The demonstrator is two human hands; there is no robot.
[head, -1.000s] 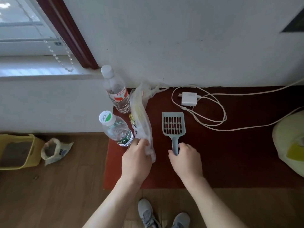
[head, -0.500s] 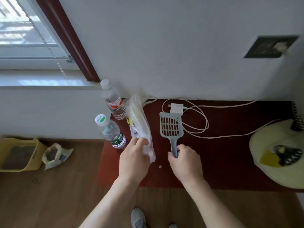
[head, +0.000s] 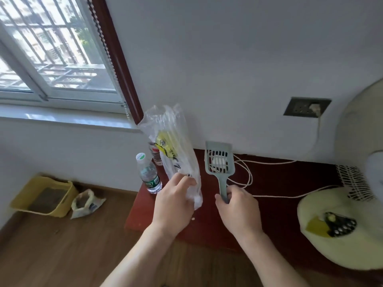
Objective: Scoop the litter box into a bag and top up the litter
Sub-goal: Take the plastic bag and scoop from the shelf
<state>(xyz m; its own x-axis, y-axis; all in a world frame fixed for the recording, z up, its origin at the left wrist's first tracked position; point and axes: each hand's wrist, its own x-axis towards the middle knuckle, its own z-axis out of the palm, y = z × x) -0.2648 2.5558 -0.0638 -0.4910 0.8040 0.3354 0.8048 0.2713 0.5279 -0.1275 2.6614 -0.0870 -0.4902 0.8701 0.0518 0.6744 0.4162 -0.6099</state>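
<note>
Plainly, in the head view, both hands were occupied above the low red table [head: 290, 179]. The left hand [head: 176, 201] had its fingers curled round the lower end of a crumpled clear plastic bag [head: 176, 146], which stood up from the grip, its mouth not spread. The right hand [head: 238, 208] was clamped round the handle of the slotted scoop [head: 219, 162], with the head pointing up and away.

The yellow litter box [head: 41, 195] sat on the wooden floor [head: 62, 245] against the wall, well left of the table, with an open litter sack [head: 85, 201] just beside it.

A capped water bottle [head: 148, 175] stood at the table's left edge, near the bag, and a second bottle [head: 155, 156] showed partly behind the bag.

A white cable [head: 248, 177] looped across the table under the scoop.

Swinging left toward the box looked likely to knock the bottle off that edge with the bag or forearm. The thin bag might also slip or stay closed, since no hand was free to open it.
</note>
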